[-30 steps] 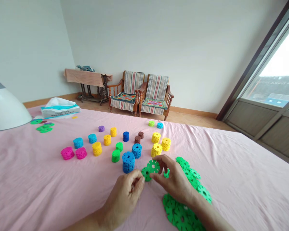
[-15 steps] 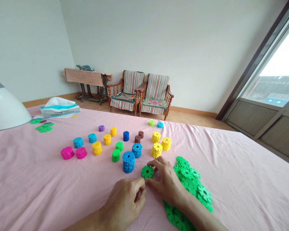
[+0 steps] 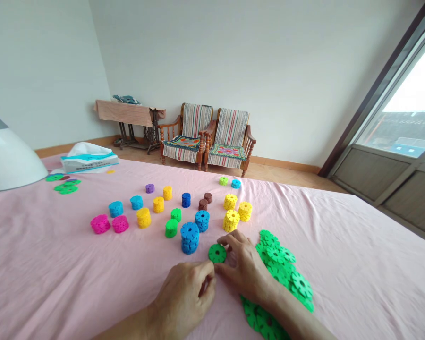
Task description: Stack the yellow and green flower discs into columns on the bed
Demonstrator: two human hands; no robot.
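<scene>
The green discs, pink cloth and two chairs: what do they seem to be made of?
Green discs: probably plastic, smooth and evenly coloured, with neat notches. Pink cloth: likely thin fabric, matt, lying in soft wrinkles. Chairs: apparently varnished wood, with brown, slightly shiny frames and turned posts.

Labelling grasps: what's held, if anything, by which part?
Right hand at the right edge of the green disc; firm hold can't be told. Left hand curled, nothing visible in it.
</scene>
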